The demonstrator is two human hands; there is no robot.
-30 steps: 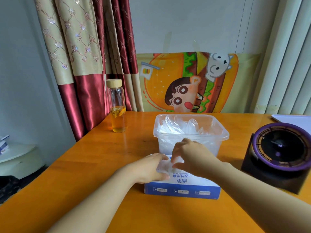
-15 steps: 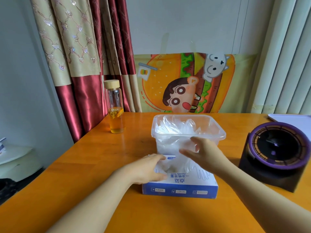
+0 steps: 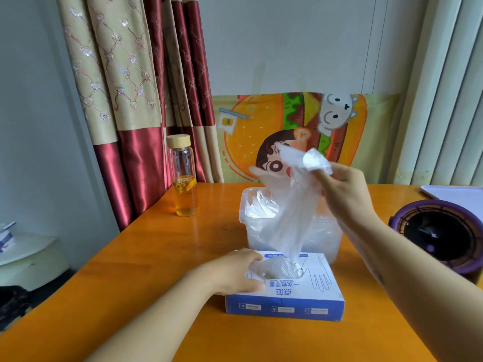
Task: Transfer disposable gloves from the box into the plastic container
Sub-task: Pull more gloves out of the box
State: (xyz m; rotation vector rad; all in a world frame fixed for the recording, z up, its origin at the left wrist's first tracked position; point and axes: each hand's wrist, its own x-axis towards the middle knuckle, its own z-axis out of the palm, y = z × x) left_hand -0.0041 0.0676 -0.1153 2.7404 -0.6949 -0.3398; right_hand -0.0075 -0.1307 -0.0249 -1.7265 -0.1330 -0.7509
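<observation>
Shows as two uncovered limbs only. On the near side, a bare left hand [image 3: 235, 273], fingers and thumb uncovered, bare wrist just behind it, then a long, smooth left forearm [image 3: 146, 325] with no sleeve, broadening away from the hand. On the other side, a bare right hand [image 3: 342, 194], knuckles plain on its back, then a sleeveless right forearm [image 3: 418, 280]. Bears a small faint dark mark [image 3: 379, 276] on that forearm's underside, well behind the wrist; too blurred to read.
</observation>
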